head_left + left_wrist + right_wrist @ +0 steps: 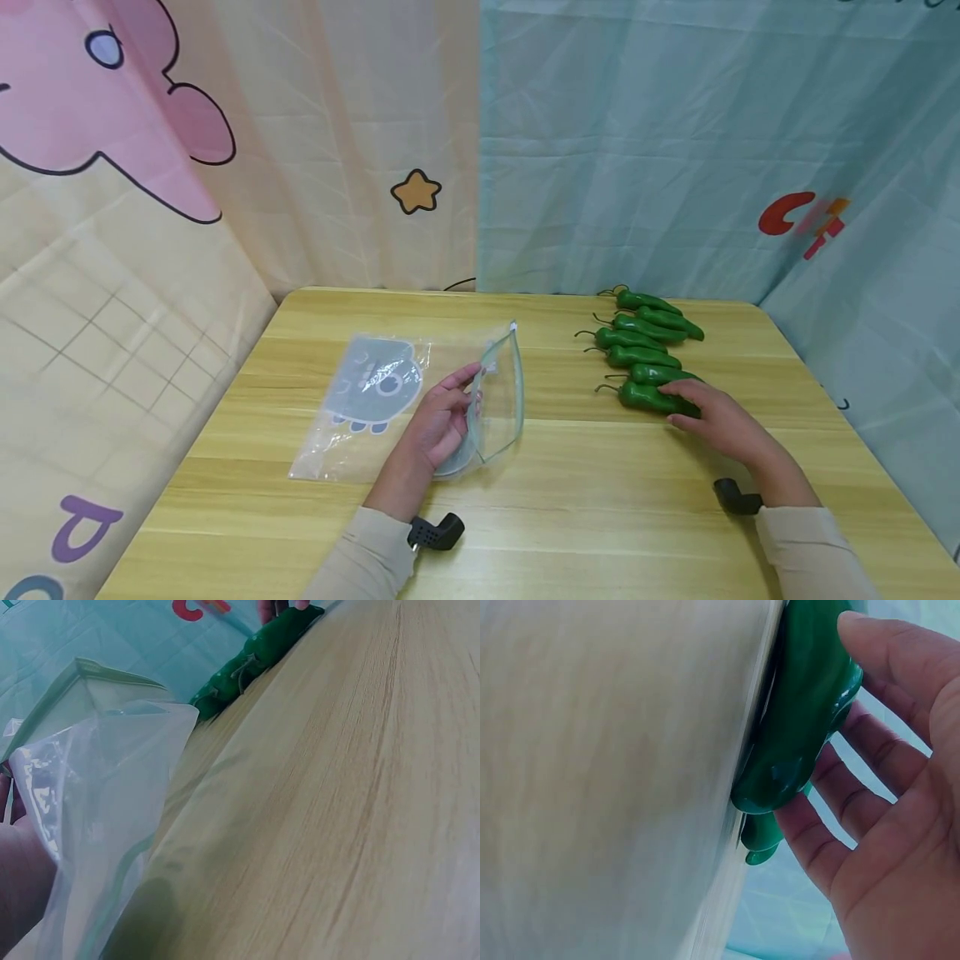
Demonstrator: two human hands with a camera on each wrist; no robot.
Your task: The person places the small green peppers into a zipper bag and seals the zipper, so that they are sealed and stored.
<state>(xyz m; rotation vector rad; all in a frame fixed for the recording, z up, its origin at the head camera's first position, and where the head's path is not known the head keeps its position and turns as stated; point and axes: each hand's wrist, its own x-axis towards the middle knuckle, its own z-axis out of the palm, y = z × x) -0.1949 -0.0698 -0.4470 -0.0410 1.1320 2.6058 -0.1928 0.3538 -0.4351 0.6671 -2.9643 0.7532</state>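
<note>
A clear zip bag (498, 417) with a grey cartoon print lies left of centre, its green-edged mouth standing spread towards the right. My left hand (438, 425) holds the bag near that mouth, thumb and fingers at its rim. In the left wrist view the bag (112, 780) hides most of this hand. On the right, several green peppers lie in a column, stems to the left. Around the blunt end of the nearest green pepper (645, 398), my right hand (723, 421) has its thumb and fingers on opposite sides; the right wrist view shows the pepper (795, 727) against the tabletop.
The wooden table (570, 508) ends at printed curtains (637, 167) at the back and both sides. The other peppers (637, 337) reach up to the far edge. Each wrist carries a black camera mount (437, 532).
</note>
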